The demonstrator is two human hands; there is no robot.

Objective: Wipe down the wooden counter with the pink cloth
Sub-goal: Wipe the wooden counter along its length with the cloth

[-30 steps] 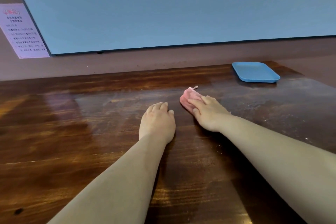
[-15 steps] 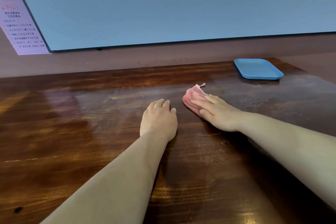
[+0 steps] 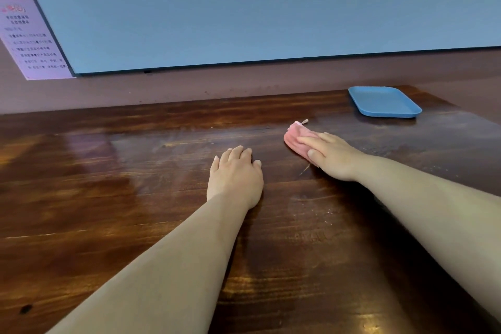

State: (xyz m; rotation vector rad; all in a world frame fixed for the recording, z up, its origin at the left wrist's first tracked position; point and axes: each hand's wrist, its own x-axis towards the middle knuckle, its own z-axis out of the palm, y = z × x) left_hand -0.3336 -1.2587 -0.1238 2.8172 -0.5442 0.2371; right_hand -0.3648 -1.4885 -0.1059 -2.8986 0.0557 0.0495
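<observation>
I see the dark wooden counter (image 3: 135, 198), its far edge against the wall. Blue rectangular plastic tray (image 3: 383, 102) at its far right corner. My left hand (image 3: 234, 175) lies flat, holding nothing. Right hand (image 3: 330, 157) presses the crumpled pink cloth (image 3: 296, 137) with straight fingers, well short of the tray.
</observation>
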